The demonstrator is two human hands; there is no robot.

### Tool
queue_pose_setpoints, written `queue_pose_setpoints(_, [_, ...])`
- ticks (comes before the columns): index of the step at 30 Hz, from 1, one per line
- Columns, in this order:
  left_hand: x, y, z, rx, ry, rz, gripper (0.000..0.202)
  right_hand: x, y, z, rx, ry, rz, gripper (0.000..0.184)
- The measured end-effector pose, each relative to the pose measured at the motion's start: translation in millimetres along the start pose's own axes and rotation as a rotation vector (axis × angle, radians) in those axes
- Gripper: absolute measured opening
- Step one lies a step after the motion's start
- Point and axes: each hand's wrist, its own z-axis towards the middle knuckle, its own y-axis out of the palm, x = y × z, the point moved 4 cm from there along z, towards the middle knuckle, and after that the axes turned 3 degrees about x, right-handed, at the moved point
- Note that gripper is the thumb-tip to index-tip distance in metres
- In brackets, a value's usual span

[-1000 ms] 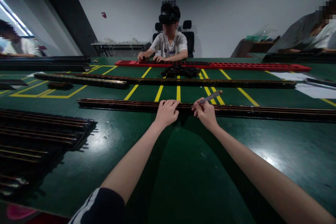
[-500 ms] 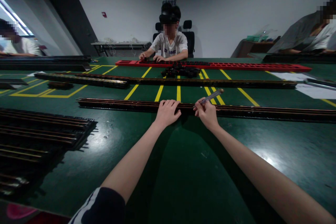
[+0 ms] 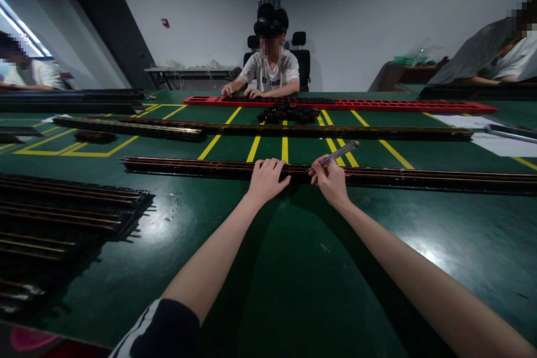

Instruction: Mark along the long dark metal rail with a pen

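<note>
We see our two bare hands reaching forward over a green table (image 3: 285,291), working at a long black rail (image 3: 188,168) lined with thin copper-coloured strips. The rail lies crosswise in front of us, running off the right edge of view.

Our left hand (image 3: 267,182) rests on the rail, fingers laid across its top and thumb spread away to the right; it looks more like steadying than clamping. Just beside it, our right hand (image 3: 331,182) is closed around what looks like a clear-handled screwdriver (image 3: 342,152), its handle slanting up to the right and its tip aimed down at the rail. We cannot tell whether the tip touches.

To do this well, we judge that the left fingers should press the rail flat close to the tip without crossing its path, while the right hand guides the tool with small, light movements, so it does not skid along the strips.

Both forearms angle inward from the lower corners, elbows wide, wrists low. The hands are apart, with a short stretch of rail between them. A dark sleeve with white stripes (image 3: 140,327) covers our upper left arm.
</note>
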Motion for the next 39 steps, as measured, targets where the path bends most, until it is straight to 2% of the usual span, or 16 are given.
queue_pose_setpoints(16, [0.8,-1.4,-0.7,-0.017,-0.007,0.001,0.043,-1.5,-0.2,-0.5,-0.008,-0.006,-0.001,0.039])
queue_pose_setpoints(39, [0.0,-0.5,-0.9,-0.017,-0.002,0.015,0.040,-0.8,0.2,-0.3,-0.006,-0.003,-0.001,0.034])
